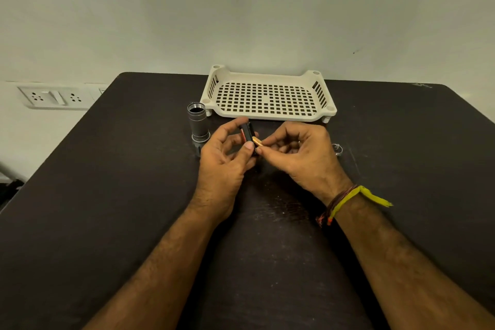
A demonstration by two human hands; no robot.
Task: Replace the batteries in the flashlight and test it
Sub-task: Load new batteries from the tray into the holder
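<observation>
Table (107, 195) surface is dark brown, matte, scuffed near the middle, and it fills most of the head view. A pale wall stands behind it, with a white switch-and-socket plate (55, 98) low on the left.

Cream plastic tray with a perforated grid floor (267, 115) sits at the far edge of the table, on short feet.

Grey metal flashlight body (197, 123) stands upright just left of the tray's near-left corner — open threaded end up, wider head down on the table. It is free of both hands, just beyond the left one.

Left hand (225, 166) is closed around a small black battery holder (247, 134), thumb along its near side and fingers behind it, above the table centre.

Right hand (297, 154) pinches a small battery with a copper-coloured end (257, 142) between thumb and forefinger, right against the holder; whether it is seated I cannot tell. The right wrist carries a yellow and dark thread band (345, 202).

Small silvery metal part (337, 148) lies on the table just right of the right hand — mostly hidden, identity unclear.
</observation>
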